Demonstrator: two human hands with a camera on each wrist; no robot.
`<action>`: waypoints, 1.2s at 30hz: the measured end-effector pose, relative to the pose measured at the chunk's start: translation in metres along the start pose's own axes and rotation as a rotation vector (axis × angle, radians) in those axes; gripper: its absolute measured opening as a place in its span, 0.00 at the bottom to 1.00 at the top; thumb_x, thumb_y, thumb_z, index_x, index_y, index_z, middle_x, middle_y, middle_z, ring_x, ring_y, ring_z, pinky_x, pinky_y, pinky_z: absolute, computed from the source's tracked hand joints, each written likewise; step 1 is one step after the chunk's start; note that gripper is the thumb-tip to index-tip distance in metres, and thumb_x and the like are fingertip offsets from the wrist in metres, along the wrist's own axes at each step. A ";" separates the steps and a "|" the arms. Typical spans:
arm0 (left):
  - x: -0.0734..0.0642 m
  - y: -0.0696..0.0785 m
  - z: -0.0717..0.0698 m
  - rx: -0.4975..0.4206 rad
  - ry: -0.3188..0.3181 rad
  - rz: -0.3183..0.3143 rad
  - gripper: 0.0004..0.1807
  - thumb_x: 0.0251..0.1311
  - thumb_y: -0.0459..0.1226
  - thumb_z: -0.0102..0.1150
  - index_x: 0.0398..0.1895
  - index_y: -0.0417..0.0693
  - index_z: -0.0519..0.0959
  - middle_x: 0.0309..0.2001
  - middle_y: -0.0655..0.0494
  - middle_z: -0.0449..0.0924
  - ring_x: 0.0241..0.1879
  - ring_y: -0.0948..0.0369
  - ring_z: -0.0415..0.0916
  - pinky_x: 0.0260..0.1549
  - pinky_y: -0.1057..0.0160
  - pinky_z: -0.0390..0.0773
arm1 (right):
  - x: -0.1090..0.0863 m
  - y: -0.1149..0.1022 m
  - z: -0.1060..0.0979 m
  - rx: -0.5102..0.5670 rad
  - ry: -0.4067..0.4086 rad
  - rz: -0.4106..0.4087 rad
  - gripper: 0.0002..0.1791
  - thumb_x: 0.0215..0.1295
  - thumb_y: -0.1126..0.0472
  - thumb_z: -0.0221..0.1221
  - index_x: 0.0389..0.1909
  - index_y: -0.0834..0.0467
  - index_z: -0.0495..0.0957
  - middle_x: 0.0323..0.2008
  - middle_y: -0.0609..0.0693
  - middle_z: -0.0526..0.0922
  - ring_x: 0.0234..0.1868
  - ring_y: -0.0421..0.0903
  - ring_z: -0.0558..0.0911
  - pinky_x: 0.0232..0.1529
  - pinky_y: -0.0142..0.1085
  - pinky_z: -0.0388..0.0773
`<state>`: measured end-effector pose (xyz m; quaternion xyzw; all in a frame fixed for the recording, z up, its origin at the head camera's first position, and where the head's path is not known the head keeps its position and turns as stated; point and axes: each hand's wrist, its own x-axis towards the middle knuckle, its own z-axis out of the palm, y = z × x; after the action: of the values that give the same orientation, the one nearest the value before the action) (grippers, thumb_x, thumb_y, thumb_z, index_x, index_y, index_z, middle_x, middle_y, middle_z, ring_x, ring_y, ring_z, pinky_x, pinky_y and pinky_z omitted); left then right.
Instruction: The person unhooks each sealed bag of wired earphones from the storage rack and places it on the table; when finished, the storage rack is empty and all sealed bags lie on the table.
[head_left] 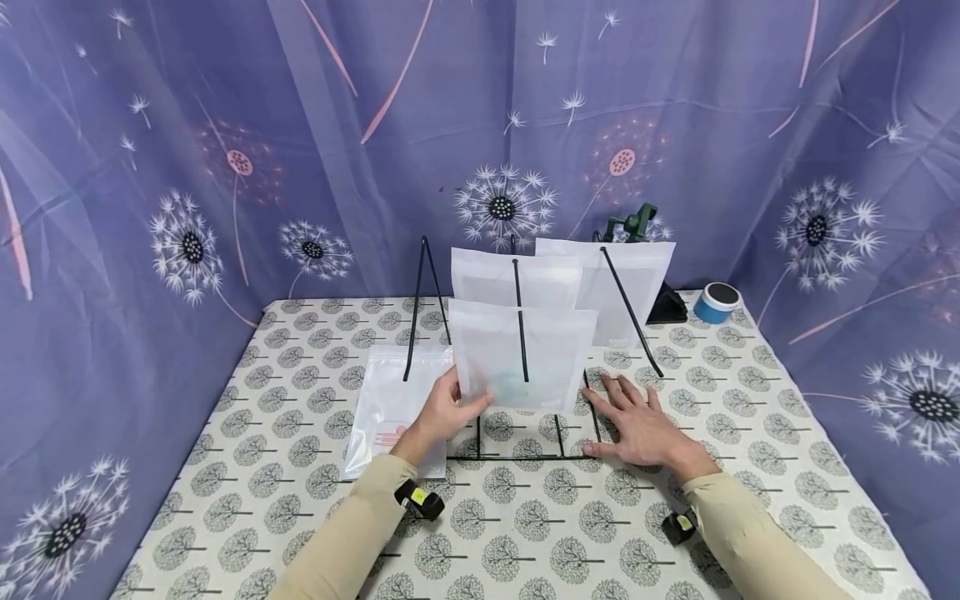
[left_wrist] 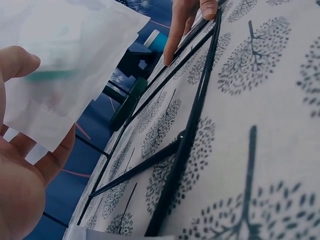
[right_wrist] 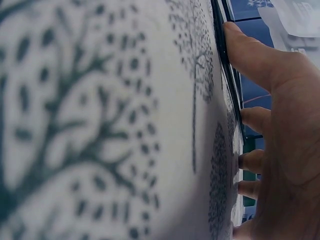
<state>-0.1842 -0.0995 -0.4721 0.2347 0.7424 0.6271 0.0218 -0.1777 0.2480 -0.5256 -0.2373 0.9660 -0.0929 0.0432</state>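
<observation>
My left hand (head_left: 442, 408) pinches the lower left corner of a white flat pouch (head_left: 487, 350). The thumb lies on its front and the other fingers behind it. In the left wrist view a greenish patch shows through the pouch (left_wrist: 100, 35). The pouch stands nearly upright over a black wire rack (head_left: 517, 457), with one of the rack's rods in front of it. My right hand (head_left: 637, 425) lies with spread fingers at the rack's right side; in the right wrist view its thumb touches the black wire (right_wrist: 222, 45).
Two more white pouches, one behind the held pouch (head_left: 480, 275) and one at right (head_left: 641, 283), stand among the rods. A glossy pouch (head_left: 371, 400) lies left of the rack. Behind right are a dark green stand (head_left: 637, 223) and a blue jar (head_left: 712, 310). Purple curtains surround the table.
</observation>
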 end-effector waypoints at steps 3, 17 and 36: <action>-0.002 -0.011 0.001 0.002 0.003 -0.003 0.26 0.57 0.25 0.62 0.59 0.30 0.67 0.54 0.32 0.75 0.52 0.40 0.77 0.52 0.54 0.81 | 0.000 0.000 0.001 0.000 0.003 0.000 0.54 0.52 0.22 0.53 0.76 0.46 0.54 0.76 0.64 0.48 0.74 0.68 0.49 0.66 0.74 0.42; -0.011 -0.028 0.005 -0.052 -0.014 0.014 0.26 0.57 0.29 0.65 0.59 0.35 0.70 0.54 0.36 0.78 0.51 0.44 0.79 0.51 0.60 0.82 | 0.000 0.002 0.002 0.001 -0.002 0.009 0.55 0.52 0.21 0.52 0.75 0.48 0.55 0.76 0.64 0.48 0.75 0.67 0.48 0.66 0.74 0.41; -0.026 0.004 0.009 -0.045 -0.060 0.106 0.25 0.55 0.22 0.61 0.58 0.29 0.68 0.51 0.32 0.77 0.48 0.53 0.81 0.49 0.57 0.83 | 0.000 0.003 0.003 -0.015 -0.004 0.011 0.55 0.52 0.20 0.51 0.74 0.53 0.59 0.76 0.63 0.47 0.75 0.67 0.48 0.66 0.74 0.42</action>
<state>-0.1566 -0.1006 -0.4767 0.2918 0.7137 0.6366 0.0158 -0.1786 0.2505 -0.5292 -0.2325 0.9679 -0.0848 0.0439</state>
